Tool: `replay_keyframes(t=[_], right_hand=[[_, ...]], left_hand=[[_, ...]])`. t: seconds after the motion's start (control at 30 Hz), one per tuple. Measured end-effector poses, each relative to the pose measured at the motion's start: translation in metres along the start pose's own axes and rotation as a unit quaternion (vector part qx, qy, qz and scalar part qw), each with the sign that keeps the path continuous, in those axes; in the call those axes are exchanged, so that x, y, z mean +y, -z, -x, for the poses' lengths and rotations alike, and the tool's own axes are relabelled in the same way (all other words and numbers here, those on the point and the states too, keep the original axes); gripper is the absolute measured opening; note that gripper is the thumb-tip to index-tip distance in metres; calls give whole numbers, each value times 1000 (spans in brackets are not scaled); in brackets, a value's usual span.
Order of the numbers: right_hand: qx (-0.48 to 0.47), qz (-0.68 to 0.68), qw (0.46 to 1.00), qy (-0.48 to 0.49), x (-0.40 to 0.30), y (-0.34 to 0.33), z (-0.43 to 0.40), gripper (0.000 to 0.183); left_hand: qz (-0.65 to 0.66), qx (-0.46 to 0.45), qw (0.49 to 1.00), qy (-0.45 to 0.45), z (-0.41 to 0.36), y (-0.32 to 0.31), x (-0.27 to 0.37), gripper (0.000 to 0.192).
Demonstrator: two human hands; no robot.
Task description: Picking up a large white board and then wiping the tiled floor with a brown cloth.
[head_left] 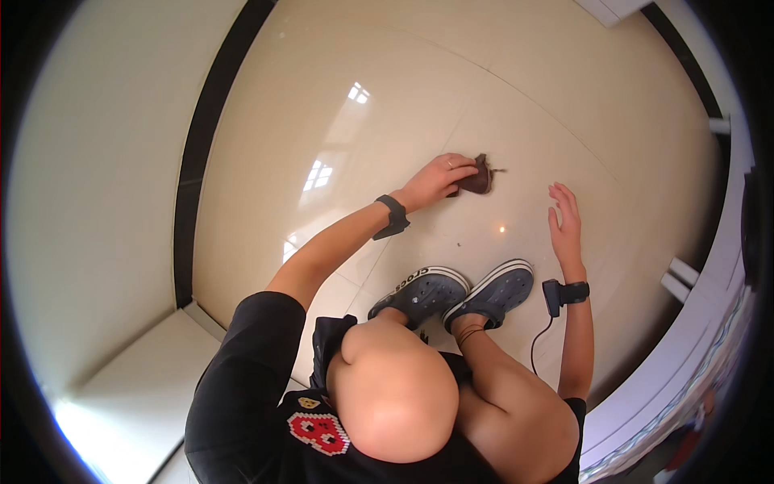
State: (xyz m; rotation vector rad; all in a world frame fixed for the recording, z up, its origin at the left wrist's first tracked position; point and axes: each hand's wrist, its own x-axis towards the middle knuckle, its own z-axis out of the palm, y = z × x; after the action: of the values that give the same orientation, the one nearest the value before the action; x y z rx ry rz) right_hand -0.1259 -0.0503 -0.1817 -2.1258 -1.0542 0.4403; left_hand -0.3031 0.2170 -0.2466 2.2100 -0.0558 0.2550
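Note:
My left hand is low over the glossy tiled floor, its fingers on a crumpled dark brown cloth. Part of the cloth is hidden under the fingers. A thin dark wisp, perhaps hair or lint, sticks out from the cloth's right edge. To the right, my right hand hovers with fingers apart and nothing in it. A black strap with a small device and a cable sits on my right wrist; another black strap is around my left.
My feet in dark grey clogs stand just below the cloth. A small dark speck lies on the tile between. Black skirting runs along the left wall. White furniture with short feet borders the right side, and a white corner juts in above.

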Motion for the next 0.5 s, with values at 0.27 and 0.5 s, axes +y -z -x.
replay_keyframes(t=[0.27,0.5], right_hand=[[-84,-37,985,146,-34,-2,-37,39],[-184,-28,949,255,-73,-18,-42,40]], left_hand=[[-136,408,876,218,157,97,-21,52],[-274,469,761,355,276,136,30,44]])
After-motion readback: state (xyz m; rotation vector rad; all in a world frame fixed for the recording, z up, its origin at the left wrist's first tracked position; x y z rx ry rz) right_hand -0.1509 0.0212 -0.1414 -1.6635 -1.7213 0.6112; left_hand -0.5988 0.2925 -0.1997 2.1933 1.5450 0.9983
